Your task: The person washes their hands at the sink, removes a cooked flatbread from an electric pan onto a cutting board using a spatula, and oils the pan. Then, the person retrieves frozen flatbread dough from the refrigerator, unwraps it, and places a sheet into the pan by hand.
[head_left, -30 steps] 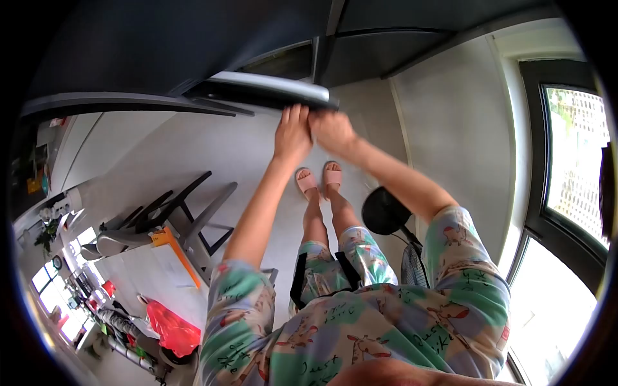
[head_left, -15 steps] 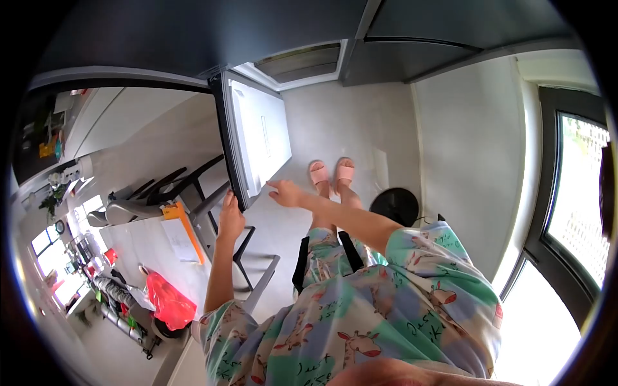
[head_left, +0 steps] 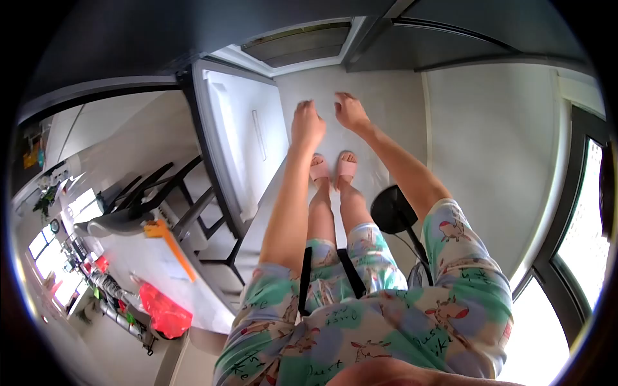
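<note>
At the far side of the scene, a tall dark glossy appliance front (head_left: 129, 38) spans the left and middle, and below it a white-framed rectangular compartment (head_left: 309, 66) stands open, with a brownish-grey panel inside. Left of centre, an open door with a smooth white inner panel and dark edge (head_left: 248, 132) stands swung out beside the compartment, a narrow upright groove marking its white face.

The bare left hand (head_left: 308, 123) is raised to the right of this door, its back towards the camera and its fingers curled out of sight; whether its grip is open or closed I cannot tell, but no object shows in it. The bare right hand (head_left: 351, 110) is just beside it on the right, fingers bent and slightly blurred; its grip cannot be told either, and no object shows there. The two hands are apart, with grey floor (head_left: 386, 125) visible between them.

On the near side of the hands, the person's feet wear pink open-toed slippers (head_left: 347, 165). To their right, on the floor, is a round black disc-shaped base with a dark pole (head_left: 388, 215). On the left, dark-framed chairs (head_left: 149, 201) stand by a white-topped table (head_left: 138, 257), which bears a long orange strip (head_left: 176, 252) and, nearer, a crumpled red plastic bag (head_left: 165, 309).
</note>
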Action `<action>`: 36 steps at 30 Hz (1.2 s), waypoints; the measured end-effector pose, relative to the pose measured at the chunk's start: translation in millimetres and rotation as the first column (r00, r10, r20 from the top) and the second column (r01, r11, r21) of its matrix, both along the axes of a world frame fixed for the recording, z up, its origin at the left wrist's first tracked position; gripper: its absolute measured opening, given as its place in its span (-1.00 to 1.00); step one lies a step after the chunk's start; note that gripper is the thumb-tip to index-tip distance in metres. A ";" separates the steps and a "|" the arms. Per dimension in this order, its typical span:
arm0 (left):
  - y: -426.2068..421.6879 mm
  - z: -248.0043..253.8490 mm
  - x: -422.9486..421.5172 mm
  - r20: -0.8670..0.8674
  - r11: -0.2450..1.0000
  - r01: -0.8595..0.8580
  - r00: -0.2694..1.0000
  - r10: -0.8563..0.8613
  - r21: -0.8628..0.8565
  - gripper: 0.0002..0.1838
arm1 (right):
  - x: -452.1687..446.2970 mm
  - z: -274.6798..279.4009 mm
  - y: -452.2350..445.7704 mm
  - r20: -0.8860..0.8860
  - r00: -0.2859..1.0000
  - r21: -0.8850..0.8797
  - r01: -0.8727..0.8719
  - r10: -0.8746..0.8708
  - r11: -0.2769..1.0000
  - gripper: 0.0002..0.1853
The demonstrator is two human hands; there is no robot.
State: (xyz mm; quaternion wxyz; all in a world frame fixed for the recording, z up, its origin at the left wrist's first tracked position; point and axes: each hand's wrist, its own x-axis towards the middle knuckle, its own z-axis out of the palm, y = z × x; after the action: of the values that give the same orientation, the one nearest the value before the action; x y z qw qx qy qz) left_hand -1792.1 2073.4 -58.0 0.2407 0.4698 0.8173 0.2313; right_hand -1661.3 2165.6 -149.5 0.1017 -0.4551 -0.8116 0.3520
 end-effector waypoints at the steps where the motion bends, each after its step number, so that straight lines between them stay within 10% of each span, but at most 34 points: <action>1: 23.2 -23.0 -11.3 -0.005 0.999 -0.002 1.000 0.002 -0.042 -0.62 | -7.2 -13.1 15.2 -0.039 0.999 0.061 -0.021 0.023 0.998 -0.62; 7: 87.7 -149.2 -72.8 -0.183 0.985 0.049 0.980 -0.079 -0.162 -0.59 | -58.0 -72.0 73.0 0.065 0.980 0.221 -0.196 0.186 0.955 -0.61; 13: 119.9 -252.6 -106.9 -0.371 0.992 0.106 0.926 -0.074 0.065 -0.53 | -91.3 -153.8 120.8 0.326 0.898 0.362 -0.406 0.294 0.839 -0.54; 18: 146.2 -306.5 -122.2 -0.541 0.943 0.205 0.840 -0.031 0.263 -0.56 | -108.5 -214.6 149.7 0.123 0.950 0.724 -0.285 0.289 0.629 -0.49; 36: 97.0 -309.4 -80.5 -0.385 0.902 0.121 0.922 0.053 0.414 -0.86 | -71.4 -240.6 96.2 -0.152 0.954 0.674 -0.092 0.260 0.733 -0.80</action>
State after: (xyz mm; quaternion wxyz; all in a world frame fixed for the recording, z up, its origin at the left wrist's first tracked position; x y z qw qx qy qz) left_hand -1872.6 2170.4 -367.4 -0.0307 0.5621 0.7685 0.3041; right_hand -1732.7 2261.8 -390.1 0.3174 -0.2652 -0.9047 0.1025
